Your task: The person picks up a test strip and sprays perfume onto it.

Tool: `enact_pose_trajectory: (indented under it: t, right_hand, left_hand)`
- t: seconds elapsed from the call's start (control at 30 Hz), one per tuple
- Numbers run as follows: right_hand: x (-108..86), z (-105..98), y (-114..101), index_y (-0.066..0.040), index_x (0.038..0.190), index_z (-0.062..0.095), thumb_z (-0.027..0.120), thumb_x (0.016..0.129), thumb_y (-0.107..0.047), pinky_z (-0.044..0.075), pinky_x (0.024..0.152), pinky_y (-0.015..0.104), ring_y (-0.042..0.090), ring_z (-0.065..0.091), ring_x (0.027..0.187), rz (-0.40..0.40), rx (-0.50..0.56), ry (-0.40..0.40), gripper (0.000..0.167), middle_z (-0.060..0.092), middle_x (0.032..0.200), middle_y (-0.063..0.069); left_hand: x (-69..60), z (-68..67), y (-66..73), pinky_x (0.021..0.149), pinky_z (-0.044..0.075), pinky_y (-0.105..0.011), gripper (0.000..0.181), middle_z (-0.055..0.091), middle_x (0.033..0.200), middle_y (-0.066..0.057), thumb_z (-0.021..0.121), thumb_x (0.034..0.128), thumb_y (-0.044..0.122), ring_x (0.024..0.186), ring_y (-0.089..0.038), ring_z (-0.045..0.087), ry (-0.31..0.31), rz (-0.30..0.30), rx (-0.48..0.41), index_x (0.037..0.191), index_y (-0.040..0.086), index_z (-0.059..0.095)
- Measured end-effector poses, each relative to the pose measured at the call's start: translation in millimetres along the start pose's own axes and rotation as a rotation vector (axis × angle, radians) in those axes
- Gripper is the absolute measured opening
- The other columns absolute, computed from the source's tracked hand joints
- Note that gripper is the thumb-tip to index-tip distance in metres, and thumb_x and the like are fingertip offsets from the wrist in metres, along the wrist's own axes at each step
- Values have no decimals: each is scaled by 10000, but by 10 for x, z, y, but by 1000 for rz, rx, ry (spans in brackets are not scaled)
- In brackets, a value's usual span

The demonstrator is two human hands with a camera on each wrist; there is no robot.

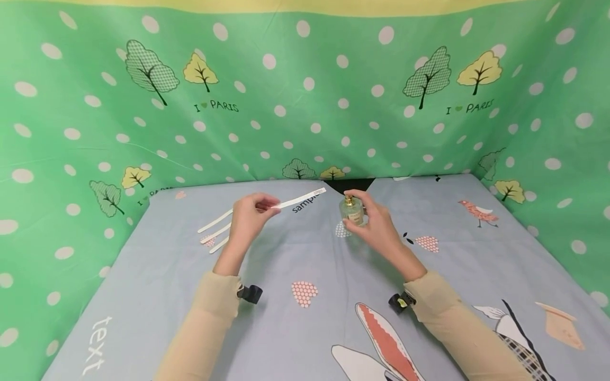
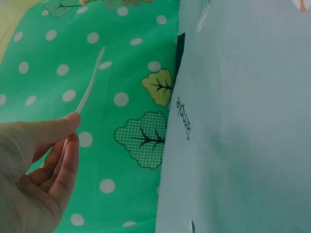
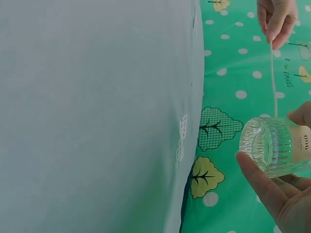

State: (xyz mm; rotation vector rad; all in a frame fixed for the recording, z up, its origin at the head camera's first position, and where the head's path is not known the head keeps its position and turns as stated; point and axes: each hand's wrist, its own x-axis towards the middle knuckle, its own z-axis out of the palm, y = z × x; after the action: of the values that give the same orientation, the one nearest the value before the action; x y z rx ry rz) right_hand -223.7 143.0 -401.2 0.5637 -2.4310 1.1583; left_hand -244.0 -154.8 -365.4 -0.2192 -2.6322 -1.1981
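Observation:
My left hand [image 1: 249, 218] pinches a narrow white paper strip [image 1: 302, 199] between thumb and fingers. The strip points to the right, and small marks show at its far end. In the left wrist view the strip [image 2: 90, 87] looks slightly bent. My right hand [image 1: 378, 227] grips a clear glass perfume bottle [image 1: 353, 215] with a gold neck, its index finger on the top. Ribbed glass and a pale label show on the bottle [image 3: 279, 145] in the right wrist view. The strip's tip is close to the bottle's top; whether they touch is unclear.
Three more white paper strips [image 1: 216, 233] lie on the table to the left, partly behind the left hand. A grey-blue printed cloth [image 1: 267, 328] covers the table. Green dotted fabric [image 1: 305, 121] hangs behind and at both sides.

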Motion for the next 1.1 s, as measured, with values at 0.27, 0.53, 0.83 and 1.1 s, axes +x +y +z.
enact_pose_trajectory:
  t: [0.27, 0.53, 0.83, 1.1]
  right_hand:
    - [8, 37, -22, -202, 1365, 515, 791, 807, -100, 595, 729, 489, 315, 700, 883, -15, -9, -11, 631, 699, 1128, 168]
    - [30, 87, -26, -199, 1334, 540, 805, 799, -107, 600, 740, 483, 316, 704, 872, -14, -12, 4, 603, 706, 1098, 162]
    - [24, 36, -1, -261, 1468, 397, 776, 849, -105, 614, 606, 377, 408, 692, 1042, 30, 43, -3, 742, 666, 1167, 204]
    - [9, -110, 92, -195, 1521, 346, 810, 841, -167, 588, 818, 510, 417, 678, 1025, 111, -3, 35, 824, 652, 1191, 215]
  left_hand:
    - [-80, 6, 32, 817, 601, -355, 175, 759, 978, -116, 799, 841, 123, 876, -242, 717, -9, 17, -10, 1002, 66, 763]
    - [-120, 23, 39, 807, 603, -359, 184, 758, 985, -117, 809, 831, 130, 874, -240, 715, 3, 17, -47, 1000, 69, 769]
    - [-190, -72, -46, 852, 597, -367, 202, 761, 1014, -116, 793, 852, 148, 916, -239, 715, 8, -15, -49, 1032, 63, 760]
    - [-328, -268, -321, 796, 585, -257, 212, 767, 991, -132, 801, 842, 131, 893, -250, 717, 66, -79, 20, 1034, 50, 766]
